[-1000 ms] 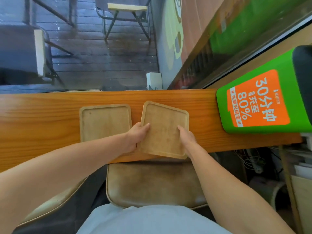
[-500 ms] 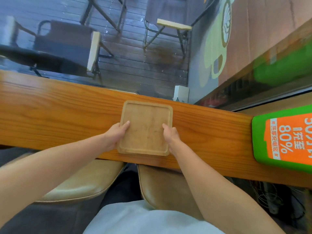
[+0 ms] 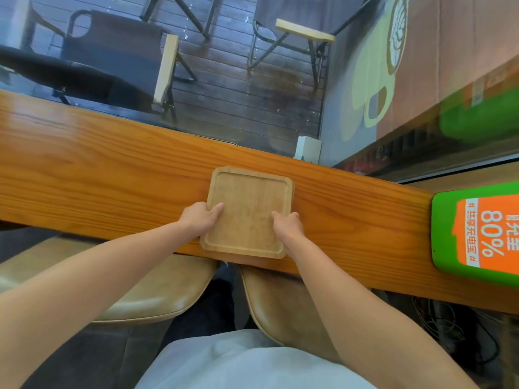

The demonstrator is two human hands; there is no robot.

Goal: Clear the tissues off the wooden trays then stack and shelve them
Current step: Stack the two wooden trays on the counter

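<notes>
A square wooden tray (image 3: pixel 248 203) lies on the long wooden counter (image 3: pixel 98 175), its near edge at the counter's front edge. Its surface is bare, with no tissue on it. A second tray lies beneath it, only hinted at along the right and near edges. My left hand (image 3: pixel 200 220) grips the tray's left edge, thumb on top. My right hand (image 3: pixel 288 224) grips the right edge in the same way.
A green and orange charging kiosk (image 3: pixel 477 234) stands on the counter at the right. Two tan chair seats (image 3: pixel 157 290) sit below the counter in front of me. Beyond the counter is a window onto a dark deck with folding chairs (image 3: pixel 295 32).
The right tray was lifted over and set on top of the left tray, so one stack shows now. Both hands stayed on its sides. The view shifted left along the counter.
</notes>
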